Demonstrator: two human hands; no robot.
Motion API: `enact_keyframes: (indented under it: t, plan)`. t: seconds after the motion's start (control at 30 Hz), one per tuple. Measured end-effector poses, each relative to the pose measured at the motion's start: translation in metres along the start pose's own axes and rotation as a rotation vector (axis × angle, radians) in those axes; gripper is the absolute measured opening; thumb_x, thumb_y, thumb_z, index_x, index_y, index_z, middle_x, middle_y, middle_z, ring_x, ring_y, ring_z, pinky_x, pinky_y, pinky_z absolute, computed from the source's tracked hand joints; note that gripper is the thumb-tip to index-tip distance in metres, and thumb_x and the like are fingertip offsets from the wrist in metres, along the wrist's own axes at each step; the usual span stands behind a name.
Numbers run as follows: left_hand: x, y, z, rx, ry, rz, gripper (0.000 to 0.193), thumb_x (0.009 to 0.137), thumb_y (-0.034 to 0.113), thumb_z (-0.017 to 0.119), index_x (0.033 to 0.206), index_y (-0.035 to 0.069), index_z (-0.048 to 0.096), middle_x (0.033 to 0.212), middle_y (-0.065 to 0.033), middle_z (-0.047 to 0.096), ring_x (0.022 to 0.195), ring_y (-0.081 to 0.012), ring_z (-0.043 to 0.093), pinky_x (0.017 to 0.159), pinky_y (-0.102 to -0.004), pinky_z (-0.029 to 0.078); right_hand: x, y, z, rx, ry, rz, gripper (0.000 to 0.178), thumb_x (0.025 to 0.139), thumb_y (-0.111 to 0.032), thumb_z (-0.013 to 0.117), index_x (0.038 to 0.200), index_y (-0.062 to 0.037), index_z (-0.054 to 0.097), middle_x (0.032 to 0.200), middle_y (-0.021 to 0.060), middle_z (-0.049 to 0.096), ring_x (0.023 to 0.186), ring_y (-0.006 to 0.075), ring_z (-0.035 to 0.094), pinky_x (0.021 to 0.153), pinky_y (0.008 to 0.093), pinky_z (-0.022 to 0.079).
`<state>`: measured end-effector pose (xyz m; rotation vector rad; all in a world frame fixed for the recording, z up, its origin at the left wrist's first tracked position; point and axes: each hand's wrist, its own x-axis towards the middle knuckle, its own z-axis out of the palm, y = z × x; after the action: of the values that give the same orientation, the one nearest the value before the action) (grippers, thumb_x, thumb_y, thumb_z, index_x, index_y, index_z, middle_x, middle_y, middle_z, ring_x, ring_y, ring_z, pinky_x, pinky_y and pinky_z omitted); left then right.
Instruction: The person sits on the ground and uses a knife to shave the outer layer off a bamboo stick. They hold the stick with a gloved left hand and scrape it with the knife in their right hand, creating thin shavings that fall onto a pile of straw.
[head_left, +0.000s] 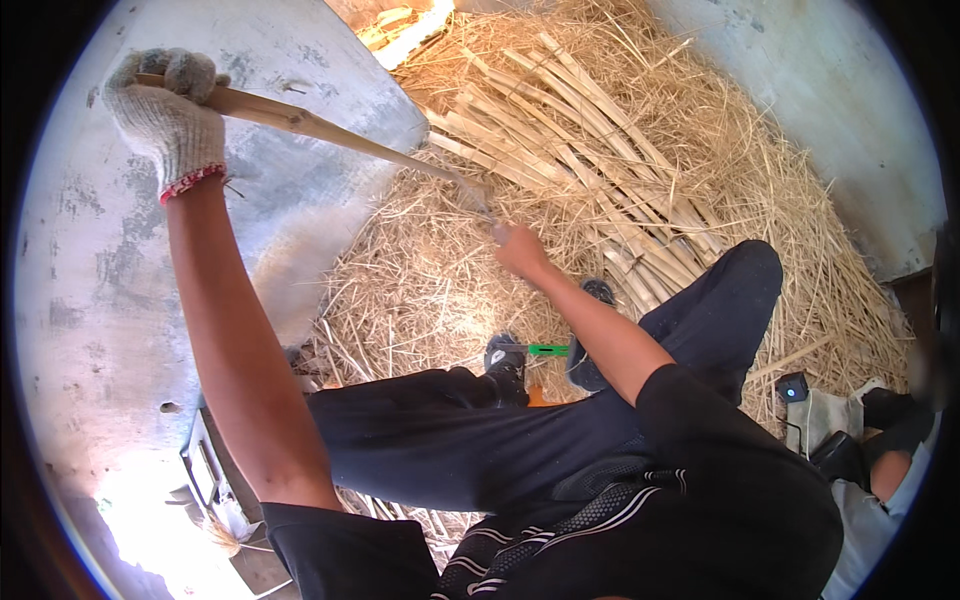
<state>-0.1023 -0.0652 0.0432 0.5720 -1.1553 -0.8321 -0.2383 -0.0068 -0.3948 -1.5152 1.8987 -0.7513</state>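
My left hand (168, 110) wears a white knitted glove with a red cuff. Its fingers are wrapped around the thick end of a long bamboo strip (296, 118), raised at the upper left. From there the strip slants down to the right, toward my bare right hand (522, 252). That hand is closed on the handle of a knife-like tool (485, 203), whose greyish blade is blurred and meets the strip's far end. Exactly how blade and strip touch cannot be made out.
Split bamboo strips (590, 130) lie on a heap of straw-like shavings (420, 270). Between my shoes lies a green-handled tool (547, 350). Pale walls (120, 250) stand left and right. Another person's arm (888, 472) shows at lower right, near a small black device (792, 387).
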Motion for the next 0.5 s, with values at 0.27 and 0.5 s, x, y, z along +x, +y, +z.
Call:
enact_keyframes:
  t: [0.27, 0.5]
  plan:
    - [0.003, 0.008, 0.003, 0.096, -0.021, 0.047, 0.020, 0.080, 0.021, 0.045, 0.062, 0.014, 0.039, 0.047, 0.0000, 0.033, 0.043, -0.0160, 0.031, 0.050, -0.0362, 0.033, 0.006, -0.052, -0.030, 0.429, -0.317, 0.463, 0.018, 0.089, -0.014, 0.052, 0.093, 0.0010, 0.062, 0.096, 0.0199, 0.065, 0.086, 0.0280, 0.067, 0.072, 0.0407, 0.053]
    - [0.011, 0.006, 0.006, 0.106, -0.005, 0.033, 0.023, 0.082, 0.020, 0.045, 0.061, 0.013, 0.039, 0.048, -0.0003, 0.031, 0.043, -0.0165, 0.031, 0.053, -0.0365, 0.033, 0.001, -0.019, 0.004, -0.030, -0.102, -0.030, 0.017, 0.088, -0.016, 0.054, 0.095, -0.0037, 0.063, 0.101, 0.0207, 0.064, 0.090, 0.0292, 0.065, 0.074, 0.0420, 0.052]
